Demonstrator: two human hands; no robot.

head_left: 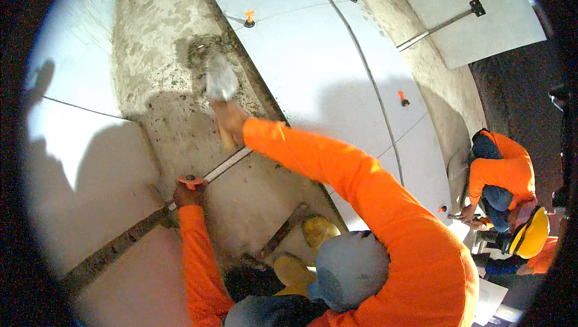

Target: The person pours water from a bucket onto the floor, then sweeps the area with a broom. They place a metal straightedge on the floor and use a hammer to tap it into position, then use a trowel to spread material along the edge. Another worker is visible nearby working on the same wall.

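My right hand [230, 117] is closed round the wooden handle [226, 138] of a trowel, slightly blurred. The trowel's grey pointed blade [221, 79] lies over rough, damp mortar [171, 44] in the strip between pale slabs. Closer to me and to the left, my left hand [189, 196] is closed round a flat orange-red piece with a dark centre [190, 179]; its kind is unclear. Beside that hand a long metal bar [227, 164] slants across the mortar bed, its lower-left end dark and dirty. My left fingers are partly hidden.
Pale slabs [301, 56] lie to the right, with orange-and-black clips [249, 18] at the joints. A loose slab [481, 32] carries a black-headed long-handled tool [477, 7]. Co-workers in orange [503, 170] crouch at right. Below are my knees and a short dark bar [282, 230].
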